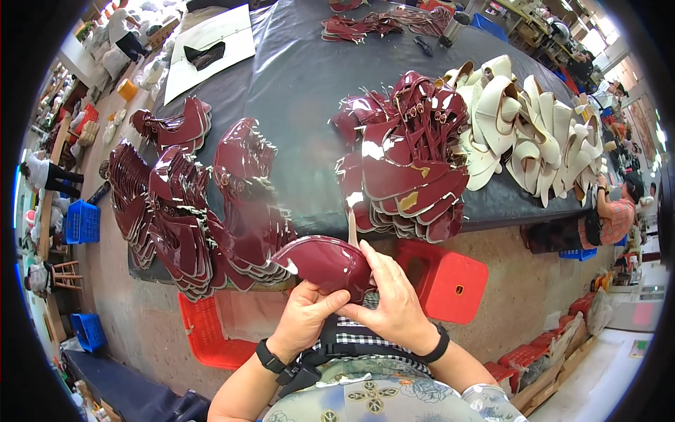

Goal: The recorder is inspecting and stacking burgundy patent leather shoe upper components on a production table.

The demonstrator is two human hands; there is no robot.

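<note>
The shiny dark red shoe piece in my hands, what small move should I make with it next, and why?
Perhaps steady the shoe piece with your left hand and turn it slightly with your right hand: both hands are on it, and its underside is hidden in the head view, so a turn would probably let you check that side.

Glossy burgundy shoe-upper piece (329, 261), bowed, long rounded edge facing away from wearer, bright reflections. Held up between left hand (309, 313) and right hand (390, 292), near the surface's (302, 105) front edge.
</note>
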